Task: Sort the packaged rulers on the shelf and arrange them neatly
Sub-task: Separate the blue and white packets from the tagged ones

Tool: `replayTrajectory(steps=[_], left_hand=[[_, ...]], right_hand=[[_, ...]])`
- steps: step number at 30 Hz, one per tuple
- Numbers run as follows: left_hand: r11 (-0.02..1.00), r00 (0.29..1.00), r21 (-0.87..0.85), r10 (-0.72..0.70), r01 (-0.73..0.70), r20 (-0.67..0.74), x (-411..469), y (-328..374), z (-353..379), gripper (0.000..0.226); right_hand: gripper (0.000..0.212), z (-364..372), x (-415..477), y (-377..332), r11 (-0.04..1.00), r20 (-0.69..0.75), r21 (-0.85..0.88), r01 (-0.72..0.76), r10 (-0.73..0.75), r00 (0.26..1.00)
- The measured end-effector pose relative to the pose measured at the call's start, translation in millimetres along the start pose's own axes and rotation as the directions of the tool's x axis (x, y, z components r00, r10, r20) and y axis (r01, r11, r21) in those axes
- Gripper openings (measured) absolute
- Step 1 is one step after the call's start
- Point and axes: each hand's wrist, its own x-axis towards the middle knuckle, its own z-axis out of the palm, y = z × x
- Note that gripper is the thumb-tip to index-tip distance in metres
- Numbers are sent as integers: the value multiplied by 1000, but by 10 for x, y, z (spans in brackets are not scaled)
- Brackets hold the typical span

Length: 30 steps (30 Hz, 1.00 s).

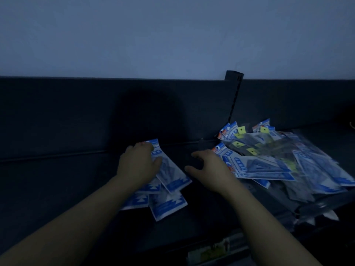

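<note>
- Though dimly lit, showed a dark shelf [57,181] backed by a dark back panel [76,112], with a pale wall [172,35] above.
- Found a small stack [171,183] of blue-and-white packaged rulers lying flat near the middle of the shelf, fanned out with corners out of line and the lowest packets poking toward the near edge.
- Saw the left grip [139,162] resting on the top packet of that small stack, thumb laid across the packet's face and fingers bent at its far corner; could not tell whether clasped round the packet or merely pressed on it.
- Saw the right grip [209,167] just right of the small stack, spread wide with fingers relaxed and pointing left, holding nothing, its outer side at the near-left edge of the heap.
- Noted a loose heap [278,160] of more packaged rulers on the right part of the shelf, overlapping at many angles, several bearing small yellow-green tags near their tops, the right side blurred.
- Noted a slotted upright post [234,96] rising behind the loose heap and above the back panel's top edge.
- Made out a blurred label strip [211,250] on the shelf's front, unreadable.
</note>
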Motion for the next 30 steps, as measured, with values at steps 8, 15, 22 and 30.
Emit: replayTrajectory(steps=[8,15,22,30], left_hand=[[988,990,-97,128,-121,63,306,885,360,41],[957,948,-221,236,-188,213,612,1772,787,22],[921,885,-310,335,-235,325,991,2310,1264,31],[898,816,-349,404,-268,414,1257,2712,1578,27]], right_hand=[[52,-593,-105,759,988,-69,-25,-155,153,986],[45,-1095,-49,1678,947,-127,-57,-316,307,943],[49,-1230,180,2313,928,-77,-192,-320,311,947],[30,-1194,301,2462,975,70,70,-213,208,976]])
